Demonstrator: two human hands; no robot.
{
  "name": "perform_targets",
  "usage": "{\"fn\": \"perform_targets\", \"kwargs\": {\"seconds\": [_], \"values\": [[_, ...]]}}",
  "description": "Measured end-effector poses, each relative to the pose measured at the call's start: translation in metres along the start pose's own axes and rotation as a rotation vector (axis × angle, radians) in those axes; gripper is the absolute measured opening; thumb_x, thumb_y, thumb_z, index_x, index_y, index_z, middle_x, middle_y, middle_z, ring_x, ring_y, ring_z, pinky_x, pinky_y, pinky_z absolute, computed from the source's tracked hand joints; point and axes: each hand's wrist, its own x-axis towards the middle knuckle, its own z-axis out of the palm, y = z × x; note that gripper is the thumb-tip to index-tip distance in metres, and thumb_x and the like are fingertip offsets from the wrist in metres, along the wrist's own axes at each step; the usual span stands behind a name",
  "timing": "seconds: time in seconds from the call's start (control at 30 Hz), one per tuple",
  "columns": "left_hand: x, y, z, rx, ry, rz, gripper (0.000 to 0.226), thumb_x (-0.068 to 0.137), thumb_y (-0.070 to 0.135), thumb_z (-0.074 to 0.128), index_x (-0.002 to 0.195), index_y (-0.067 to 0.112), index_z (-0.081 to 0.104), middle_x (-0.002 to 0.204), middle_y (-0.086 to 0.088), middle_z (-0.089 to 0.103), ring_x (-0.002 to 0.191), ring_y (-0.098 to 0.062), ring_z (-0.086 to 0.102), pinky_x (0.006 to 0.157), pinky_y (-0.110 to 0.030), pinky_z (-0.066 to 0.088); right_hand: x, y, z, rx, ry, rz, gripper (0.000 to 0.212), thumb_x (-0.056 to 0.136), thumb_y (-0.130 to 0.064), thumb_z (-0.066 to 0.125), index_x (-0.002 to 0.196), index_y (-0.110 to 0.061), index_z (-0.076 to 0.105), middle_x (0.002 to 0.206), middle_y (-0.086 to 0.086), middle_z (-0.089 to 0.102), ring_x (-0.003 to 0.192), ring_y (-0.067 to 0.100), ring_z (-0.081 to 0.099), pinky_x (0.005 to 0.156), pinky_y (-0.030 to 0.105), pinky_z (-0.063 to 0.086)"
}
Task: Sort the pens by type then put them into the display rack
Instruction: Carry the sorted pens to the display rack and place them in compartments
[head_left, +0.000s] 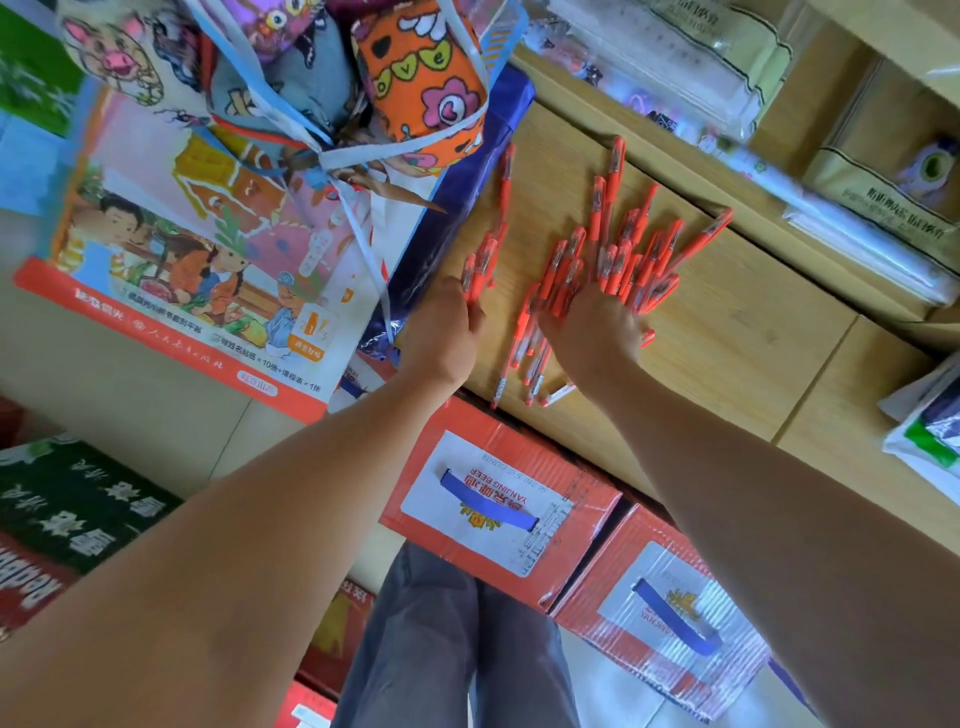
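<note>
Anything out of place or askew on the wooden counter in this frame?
Yes: the red plastic pens lie in a loose fan on the wooden counter, not aligned. A stray pen splays off to the right, and a lone pen lies apart beside the blue wrapped pack. A few reach the counter's near edge. No damage visible.

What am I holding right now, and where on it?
Left hand grips a small bundle of red plastic pens by their near ends; capped ends stick out. Right hand lies flat on the loose red pen pile, gripping nothing.
</note>
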Motion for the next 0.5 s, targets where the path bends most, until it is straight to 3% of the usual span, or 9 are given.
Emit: {"fn": "perform_targets", "kwargs": {"seconds": [0.2, 0.33, 0.5], "values": [[-0.010, -0.003, -0.001, -0.063, 0.009, 0.012, 0.020, 0.097, 0.022, 0.042, 0.095, 0.003, 0.046, 0.085, -0.019, 0.061, 0.073, -0.035, 0.063, 0.066, -0.047, 0.054, 0.003, -0.009, 0.001, 0.034, -0.063, 0.075, 0.065, 0.085, -0.047, 0.065, 0.124, -0.004, 0.036, 0.089, 0.006, 0.054, 0.094, 0.031, 0.062, 0.062, 0.033, 0.038], [-0.015, -0.004, -0.003, -0.138, -0.026, -0.017, 0.024, 0.098, 0.022, 0.041, 0.096, -0.001, 0.046, 0.083, -0.023, 0.062, 0.072, -0.037, 0.065, 0.063, -0.051, 0.054, 0.006, -0.011, -0.001, -0.020, -0.066, 0.088, 0.079, 0.084, -0.043, 0.068, 0.137, 0.001, 0.028, 0.116, 0.016, 0.061, 0.109, 0.035, 0.059, 0.071, 0.036, 0.041], [-0.019, -0.001, -0.003, -0.205, -0.013, -0.122, 0.019, 0.096, 0.022, 0.043, 0.095, 0.003, 0.046, 0.085, -0.023, 0.063, 0.077, -0.041, 0.063, 0.072, -0.053, 0.054, 0.007, -0.014, 0.002, -0.079, -0.058, 0.012, 0.044, 0.091, -0.044, 0.057, 0.106, -0.003, 0.063, 0.095, 0.014, 0.063, 0.097, 0.035, 0.064, 0.062, 0.031, 0.040]]}}
